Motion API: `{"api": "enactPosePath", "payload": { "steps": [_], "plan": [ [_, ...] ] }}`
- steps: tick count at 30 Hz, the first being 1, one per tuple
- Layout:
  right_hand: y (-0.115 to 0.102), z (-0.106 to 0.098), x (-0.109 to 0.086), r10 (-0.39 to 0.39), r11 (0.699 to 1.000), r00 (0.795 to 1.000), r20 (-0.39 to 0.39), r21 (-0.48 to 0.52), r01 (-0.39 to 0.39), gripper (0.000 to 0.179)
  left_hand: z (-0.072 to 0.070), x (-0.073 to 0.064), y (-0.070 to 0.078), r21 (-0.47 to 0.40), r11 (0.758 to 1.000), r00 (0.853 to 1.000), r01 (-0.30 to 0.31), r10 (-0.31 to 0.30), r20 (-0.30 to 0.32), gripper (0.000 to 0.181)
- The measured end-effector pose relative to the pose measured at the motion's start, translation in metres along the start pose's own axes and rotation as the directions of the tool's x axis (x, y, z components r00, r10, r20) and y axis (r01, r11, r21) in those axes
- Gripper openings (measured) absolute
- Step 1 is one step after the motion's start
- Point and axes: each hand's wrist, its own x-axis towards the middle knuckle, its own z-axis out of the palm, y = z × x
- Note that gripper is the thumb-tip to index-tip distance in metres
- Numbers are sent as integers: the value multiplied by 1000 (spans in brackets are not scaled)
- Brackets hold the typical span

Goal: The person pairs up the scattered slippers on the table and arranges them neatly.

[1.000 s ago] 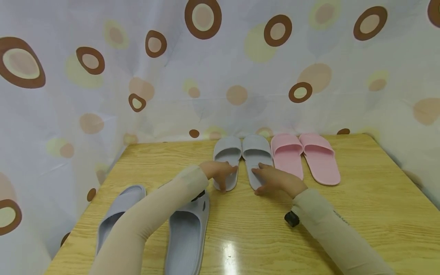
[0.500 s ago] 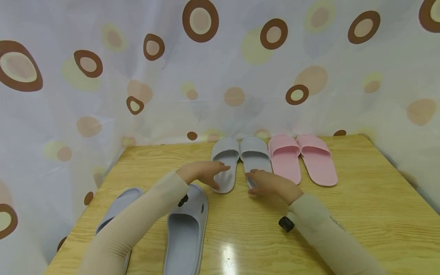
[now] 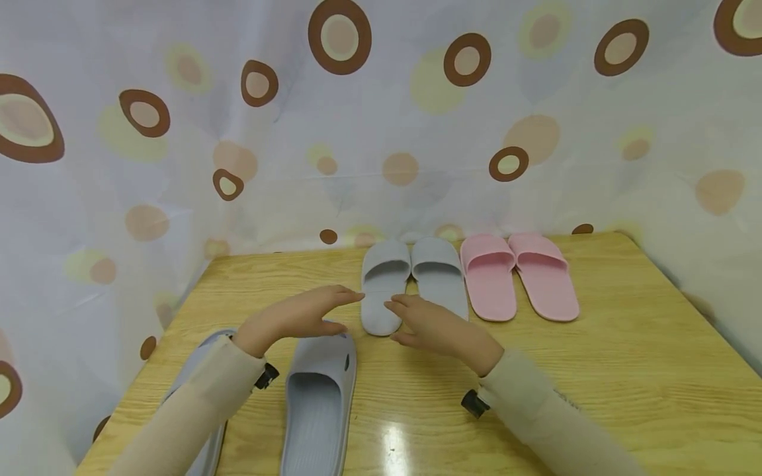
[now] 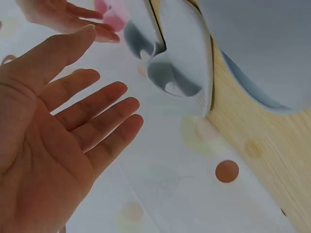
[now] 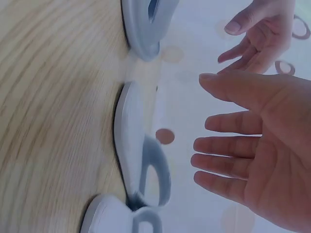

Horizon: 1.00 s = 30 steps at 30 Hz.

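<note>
My left hand (image 3: 294,317) hovers over the toe of the nearer bluish-grey slipper (image 3: 317,396), fingers stretched out and nothing in them. To its right, my right hand (image 3: 443,330) is held in the air just in front of the light grey slippers, also with straight fingers and holding nothing. The left light grey slipper (image 3: 381,311) and the right light grey slipper (image 3: 437,258) stand side by side at the back, toes to the curtain. In the left wrist view the palm and spread fingers (image 4: 109,116) show plainly. The right wrist view shows the right fingers (image 5: 226,145) straight too.
A pair of pink slippers (image 3: 491,284) stands just right of the light grey pair. Another bluish-grey slipper (image 3: 208,443) lies at the left, partly behind the left forearm. A dotted curtain (image 3: 381,119) borders the wooden table (image 3: 595,383) at the back and sides.
Both hands have moved away from the light grey slippers. The left hand went left and toward me, the right hand a little left. The slippers keep their places; the view shifts slightly.
</note>
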Motion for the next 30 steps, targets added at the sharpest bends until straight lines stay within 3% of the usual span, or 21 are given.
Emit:
{"api": "enactPosePath", "payload": {
  "steps": [6, 12, 16, 22, 30],
  "plan": [
    [-20, 1, 0, -86, 994, 995, -59, -76, 82, 56, 1, -28, -1, 35, 999, 999, 18, -17, -28, 55],
    [-38, 5, -1, -210, 967, 973, -93, -164, 193, 53, 3, -54, -3, 68, 997, 996, 28, -22, -90, 56],
    [-49, 12, 0, -346, 917, 930, -125, -256, 307, 51, 1, -73, -3, 122, 991, 990, 51, -34, -140, 56],
    [-62, 26, 1, -528, 827, 836, -149, -315, 466, 47, 5, -101, -6, 184, 978, 982, 98, -65, -175, 55],
    [-79, 41, -2, -608, 765, 789, -88, -331, 552, 48, 20, -133, -21, 190, 957, 970, 221, -196, -140, 48]
  ]
}}
